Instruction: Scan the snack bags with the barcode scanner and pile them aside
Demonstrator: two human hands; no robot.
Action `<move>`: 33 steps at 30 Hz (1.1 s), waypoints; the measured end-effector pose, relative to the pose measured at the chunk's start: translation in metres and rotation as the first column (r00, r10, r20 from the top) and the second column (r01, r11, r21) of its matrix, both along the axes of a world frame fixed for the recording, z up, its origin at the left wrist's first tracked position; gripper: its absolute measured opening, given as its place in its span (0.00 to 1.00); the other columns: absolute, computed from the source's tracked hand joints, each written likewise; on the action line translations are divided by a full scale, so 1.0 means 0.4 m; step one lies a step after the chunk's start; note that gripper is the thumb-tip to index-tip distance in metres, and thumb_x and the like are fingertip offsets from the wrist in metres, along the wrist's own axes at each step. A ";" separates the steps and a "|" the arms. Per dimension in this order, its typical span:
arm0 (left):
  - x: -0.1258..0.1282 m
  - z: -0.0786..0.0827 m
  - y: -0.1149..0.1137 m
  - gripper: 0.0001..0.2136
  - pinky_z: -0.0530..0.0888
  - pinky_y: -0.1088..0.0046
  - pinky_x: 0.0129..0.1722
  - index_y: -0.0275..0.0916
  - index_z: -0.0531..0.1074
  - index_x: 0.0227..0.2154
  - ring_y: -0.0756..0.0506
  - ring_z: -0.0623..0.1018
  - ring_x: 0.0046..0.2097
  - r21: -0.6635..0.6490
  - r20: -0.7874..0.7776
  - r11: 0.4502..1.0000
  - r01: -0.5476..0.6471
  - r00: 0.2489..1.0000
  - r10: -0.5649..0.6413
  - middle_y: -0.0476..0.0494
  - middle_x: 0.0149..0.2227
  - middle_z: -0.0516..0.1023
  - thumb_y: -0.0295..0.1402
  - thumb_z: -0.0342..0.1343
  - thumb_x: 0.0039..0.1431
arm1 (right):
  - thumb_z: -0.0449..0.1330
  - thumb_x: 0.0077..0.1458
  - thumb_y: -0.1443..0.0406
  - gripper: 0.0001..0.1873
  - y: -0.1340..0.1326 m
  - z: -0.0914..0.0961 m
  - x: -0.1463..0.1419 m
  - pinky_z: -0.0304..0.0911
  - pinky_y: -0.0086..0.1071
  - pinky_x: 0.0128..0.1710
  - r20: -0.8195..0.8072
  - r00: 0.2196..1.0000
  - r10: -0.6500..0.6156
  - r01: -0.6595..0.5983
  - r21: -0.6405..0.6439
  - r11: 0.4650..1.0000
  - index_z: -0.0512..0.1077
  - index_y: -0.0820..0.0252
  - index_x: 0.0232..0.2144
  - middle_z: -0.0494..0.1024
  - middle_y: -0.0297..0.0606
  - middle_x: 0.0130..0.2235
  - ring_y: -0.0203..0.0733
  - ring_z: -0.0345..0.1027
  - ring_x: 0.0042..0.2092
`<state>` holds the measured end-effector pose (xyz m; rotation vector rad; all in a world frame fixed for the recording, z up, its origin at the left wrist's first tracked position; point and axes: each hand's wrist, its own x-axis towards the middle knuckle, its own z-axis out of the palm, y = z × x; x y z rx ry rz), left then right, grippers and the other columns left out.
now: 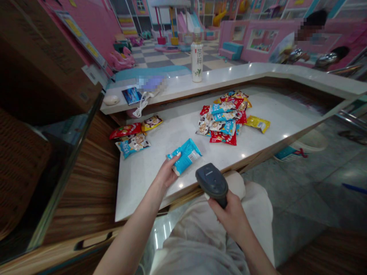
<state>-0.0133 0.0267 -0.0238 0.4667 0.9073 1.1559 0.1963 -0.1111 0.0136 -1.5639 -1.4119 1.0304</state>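
Observation:
My left hand (168, 171) grips a blue snack bag (185, 156) by its left end, over the front part of the white counter (137, 183). The bag's printed back faces up, and a barcode shows near its right side. Wrapped round the handle of a dark grey barcode scanner (211, 178) is my right hand (229, 212); the scanner's head points toward the bag, a short gap apart from it. Beyond lies a heap of snack bags (223, 116) in blue, red and yellow. A smaller group of snack bags (133, 145) rests at the counter's left end.
A tea bottle (197, 61) stands on the raised ledge (223, 72) behind the counter. A white cable (141, 105) hangs off that ledge near a white mouse-like object (111, 100). Cardboard boxes (37, 49) rise at left. A person (286, 46) is beyond the ledge at right.

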 end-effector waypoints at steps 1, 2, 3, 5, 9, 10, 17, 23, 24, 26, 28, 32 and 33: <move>-0.001 0.001 0.001 0.24 0.76 0.62 0.57 0.38 0.72 0.58 0.39 0.82 0.51 -0.011 -0.006 1.000 -0.015 1.000 0.015 0.38 0.50 0.82 0.34 0.64 0.57 | 0.61 0.53 0.62 0.12 -0.001 0.000 0.002 0.64 0.27 0.21 -0.002 1.000 -0.002 0.002 -0.007 1.000 0.77 0.62 0.37 0.77 0.33 0.20 0.45 0.74 0.25; 0.000 0.003 0.005 0.23 0.77 0.62 0.56 0.38 0.73 0.57 0.39 0.82 0.51 -0.018 -0.012 0.999 -0.028 1.000 0.027 0.39 0.49 0.83 0.34 0.64 0.57 | 0.61 0.53 0.62 0.12 -0.001 0.001 0.005 0.64 0.28 0.20 -0.004 1.000 -0.004 0.004 -0.013 1.000 0.77 0.63 0.38 0.77 0.33 0.20 0.45 0.74 0.25; 0.002 0.007 0.011 0.22 0.77 0.62 0.56 0.38 0.74 0.55 0.40 0.82 0.51 -0.020 -0.019 0.999 -0.039 0.999 0.038 0.39 0.49 0.83 0.34 0.64 0.57 | 0.60 0.53 0.62 0.13 -0.002 0.002 0.008 0.64 0.28 0.20 -0.005 1.000 -0.005 0.005 -0.016 1.000 0.77 0.63 0.39 0.77 0.34 0.20 0.45 0.74 0.25; 0.013 0.017 0.034 0.20 0.76 0.63 0.56 0.37 0.75 0.53 0.40 0.81 0.52 0.012 -0.043 0.998 -0.056 0.997 0.056 0.40 0.50 0.82 0.34 0.63 0.57 | 0.60 0.54 0.62 0.14 -0.001 0.005 0.015 0.64 0.28 0.21 -0.007 1.000 -0.008 0.008 -0.015 1.000 0.77 0.64 0.40 0.77 0.33 0.20 0.45 0.74 0.25; 0.074 0.037 0.119 0.21 0.71 0.61 0.59 0.39 0.73 0.52 0.39 0.78 0.55 0.310 -0.249 0.944 -0.116 0.948 0.199 0.41 0.51 0.81 0.40 0.63 0.58 | 0.61 0.55 0.62 0.13 0.001 0.006 0.024 0.65 0.28 0.21 -0.012 1.000 -0.014 0.014 0.001 1.000 0.77 0.63 0.40 0.75 0.32 0.18 0.45 0.74 0.25; 0.097 0.037 0.145 0.22 0.69 0.61 0.61 0.40 0.72 0.53 0.39 0.76 0.56 0.413 -0.326 0.905 -0.101 0.912 0.250 0.41 0.52 0.79 0.41 0.63 0.58 | 0.61 0.55 0.62 0.12 0.001 0.005 0.025 0.65 0.28 0.21 -0.013 1.000 -0.021 0.021 0.007 1.000 0.77 0.63 0.39 0.75 0.32 0.18 0.46 0.74 0.25; 0.268 -0.014 0.271 0.45 0.51 0.57 0.69 0.33 0.61 0.61 0.31 0.56 0.69 0.627 -0.618 0.747 0.223 0.726 0.302 0.23 0.67 0.54 0.41 0.74 0.42 | 0.61 0.54 0.60 0.12 0.000 -0.016 0.036 0.64 0.28 0.20 -0.007 0.999 -0.042 0.042 0.044 0.998 0.78 0.63 0.36 0.73 0.32 0.16 0.46 0.73 0.25; 0.258 -0.023 0.258 0.41 0.48 0.54 0.71 0.35 0.56 0.66 0.33 0.49 0.72 0.640 -0.704 0.692 0.334 0.615 0.354 0.26 0.71 0.45 0.46 0.66 0.54 | 0.61 0.55 0.58 0.13 0.004 -0.040 0.053 0.62 0.27 0.19 0.052 0.998 -0.030 0.027 0.053 0.998 0.78 0.64 0.34 0.70 0.30 0.15 0.42 0.69 0.21; 0.232 -0.021 0.257 0.37 0.50 0.55 0.71 0.37 0.56 0.65 0.35 0.51 0.72 0.649 -0.716 0.673 0.355 0.584 0.382 0.28 0.71 0.47 0.45 0.63 0.57 | 0.61 0.55 0.58 0.14 0.006 -0.043 0.053 0.61 0.27 0.18 0.059 0.998 -0.023 0.020 0.053 0.998 0.78 0.64 0.34 0.70 0.30 0.15 0.42 0.68 0.21; 0.161 -0.020 0.266 0.32 0.53 0.56 0.70 0.38 0.58 0.64 0.38 0.55 0.71 0.658 -0.733 0.654 0.374 0.518 0.441 0.31 0.69 0.52 0.41 0.59 0.61 | 0.61 0.55 0.58 0.13 0.010 -0.046 0.051 0.61 0.27 0.18 0.059 0.998 -0.013 0.010 0.050 0.999 0.78 0.63 0.33 0.70 0.30 0.15 0.41 0.66 0.19; 0.070 -0.020 0.295 0.29 0.53 0.56 0.70 0.37 0.59 0.63 0.38 0.58 0.70 0.652 -0.751 0.669 0.356 0.428 0.504 0.31 0.67 0.57 0.36 0.58 0.61 | 0.61 0.55 0.58 0.13 0.014 -0.047 0.046 0.61 0.27 0.18 0.046 0.999 -0.007 0.005 0.045 0.999 0.78 0.63 0.33 0.70 0.30 0.15 0.40 0.66 0.19; -0.129 -0.018 0.398 0.31 0.50 0.53 0.71 0.37 0.62 0.62 0.35 0.54 0.71 0.619 -0.785 0.730 0.291 0.183 0.592 0.31 0.69 0.57 0.30 0.62 0.56 | 0.61 0.55 0.58 0.14 0.022 -0.047 0.031 0.59 0.27 0.17 0.037 0.999 0.001 -0.002 0.032 0.999 0.78 0.64 0.35 0.71 0.31 0.15 0.40 0.65 0.19; -0.174 -0.016 0.427 0.32 0.48 0.51 0.71 0.35 0.62 0.62 0.33 0.52 0.72 0.599 -0.797 0.749 0.284 0.121 0.592 0.30 0.69 0.56 0.30 0.64 0.55 | 0.61 0.55 0.58 0.14 0.024 -0.046 0.027 0.59 0.27 0.17 0.037 0.999 0.007 -0.008 0.027 1.000 0.78 0.64 0.35 0.71 0.31 0.16 0.40 0.65 0.19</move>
